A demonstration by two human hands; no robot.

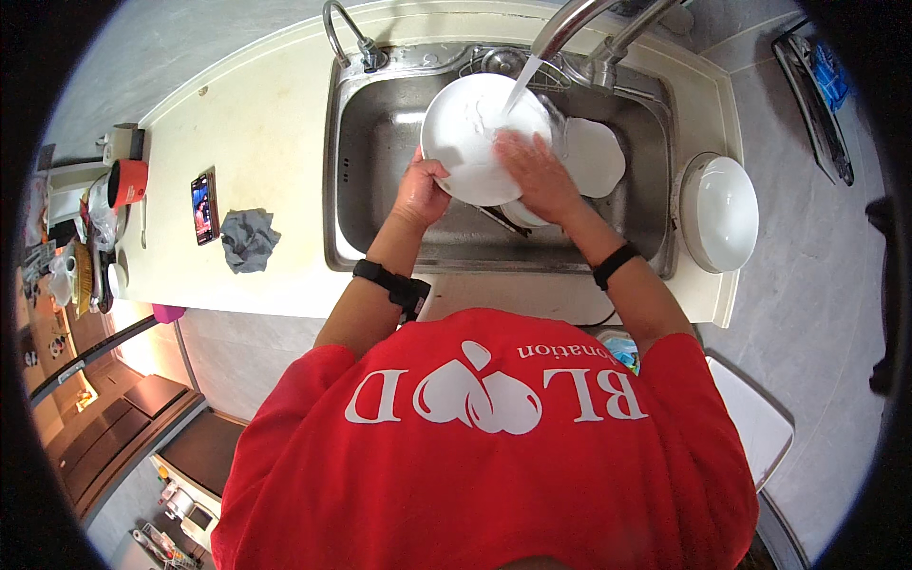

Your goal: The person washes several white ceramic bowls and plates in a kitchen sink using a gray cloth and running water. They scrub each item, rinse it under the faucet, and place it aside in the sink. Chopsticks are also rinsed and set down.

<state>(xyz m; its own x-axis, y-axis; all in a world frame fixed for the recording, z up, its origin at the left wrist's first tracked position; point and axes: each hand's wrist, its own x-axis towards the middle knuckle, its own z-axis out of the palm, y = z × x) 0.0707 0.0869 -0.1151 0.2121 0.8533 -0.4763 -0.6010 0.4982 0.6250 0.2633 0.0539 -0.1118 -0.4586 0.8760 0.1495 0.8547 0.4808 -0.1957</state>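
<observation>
My left hand (425, 191) grips the lower left rim of a round white plate (467, 139), held tilted over the stainless steel sink (381, 235). Water runs from the chrome faucet (570, 28) onto the plate's upper right. With fingers spread, my right hand (538, 174) lies flat on the right part of the plate's face. Another white dish (595, 157) rests in the sink's right side. Below the held plate, a further white dish (526, 214) and what look like chopsticks (504, 219) are partly hidden.
White bowls (723, 214) stand on the counter right of the sink. On the left counter (271, 142) lie a crumpled grey cloth (249, 239) and a phone (204, 209), with a red pot (129, 182) farther left. A small tap (370, 53) rises behind the sink's left corner.
</observation>
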